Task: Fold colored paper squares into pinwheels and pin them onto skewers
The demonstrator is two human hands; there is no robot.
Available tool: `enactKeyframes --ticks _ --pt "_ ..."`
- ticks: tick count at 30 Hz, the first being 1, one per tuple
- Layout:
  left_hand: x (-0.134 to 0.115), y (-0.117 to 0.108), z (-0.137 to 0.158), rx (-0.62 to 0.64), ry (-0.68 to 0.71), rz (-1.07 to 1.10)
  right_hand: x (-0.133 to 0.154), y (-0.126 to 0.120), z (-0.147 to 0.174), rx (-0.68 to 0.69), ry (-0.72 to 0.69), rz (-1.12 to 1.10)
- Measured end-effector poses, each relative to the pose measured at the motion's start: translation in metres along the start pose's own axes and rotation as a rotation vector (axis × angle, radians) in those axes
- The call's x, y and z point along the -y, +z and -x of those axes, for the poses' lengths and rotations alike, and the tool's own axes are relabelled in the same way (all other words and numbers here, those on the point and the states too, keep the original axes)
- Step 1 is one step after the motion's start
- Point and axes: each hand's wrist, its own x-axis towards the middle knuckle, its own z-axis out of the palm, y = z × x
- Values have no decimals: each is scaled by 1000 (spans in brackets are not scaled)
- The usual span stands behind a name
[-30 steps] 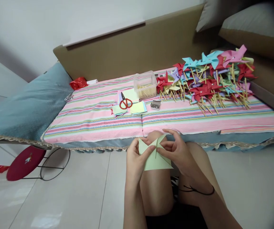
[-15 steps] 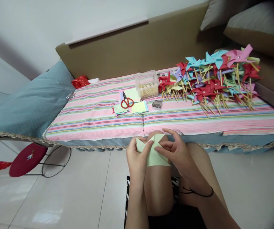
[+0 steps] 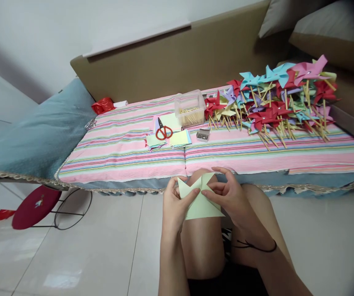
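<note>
Above my knee, a pale green sheet of paper (image 3: pixel 200 207) with cuts running in from its corners is held between both hands. My left hand (image 3: pixel 177 201) pinches its left side, the thumb pressed near the middle. On the right side, my right hand (image 3: pixel 226 191) grips the paper with thumb and fingers, its index finger raised along the upper edge. Fingertips behind the sheet are hidden. Beyond the hands, red-handled scissors (image 3: pixel 164 132) lie over stacks of coloured paper (image 3: pixel 179 138). A small open box of metal pins (image 3: pixel 203 135) is beside them.
A clear plastic box (image 3: pixel 190 107) holds short wooden sticks. Many finished paper pinwheels (image 3: pixel 269 115) are heaped on the right of the striped cloth (image 3: pixel 118 160). A red plastic bag (image 3: pixel 103 106) lies at the far left, and a red stool (image 3: pixel 37 206) stands on the floor.
My left thumb has slid slightly right and down on the paper. The green sheet has turned a little and shows more of its lower left part.
</note>
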Motion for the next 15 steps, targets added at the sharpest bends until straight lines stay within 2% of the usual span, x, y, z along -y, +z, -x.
enactKeyframes --ticks 15 --pt "4 -1 -2 -39 -1 -16 -5 -5 -4 13 28 19"
